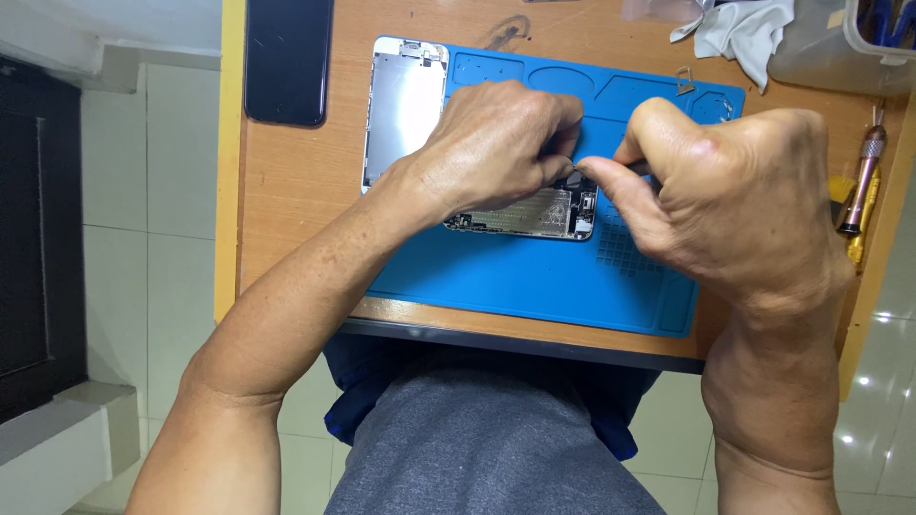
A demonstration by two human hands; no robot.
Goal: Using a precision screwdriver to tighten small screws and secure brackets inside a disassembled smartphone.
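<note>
Both hands meet over the opened phone [534, 217] at the centre of the frame, which lies on the blue mat [534, 286]. The left hand [496, 143] rests on the phone, fingers curled down onto it and covering most of its body; only the lower edge with its innards shows. The right hand [735, 200] comes in from the right, thumb and fingers pinched on a thin tool [630, 168] whose tip meets the left fingertips just above the phone. The detached screen [405, 110] lies on the mat's upper left end. A dark phone [286, 59] sits at the upper left on the desk [296, 181]. A screwdriver [863, 181] lies at the right edge, a cloth [744, 29] at the top right.
</note>
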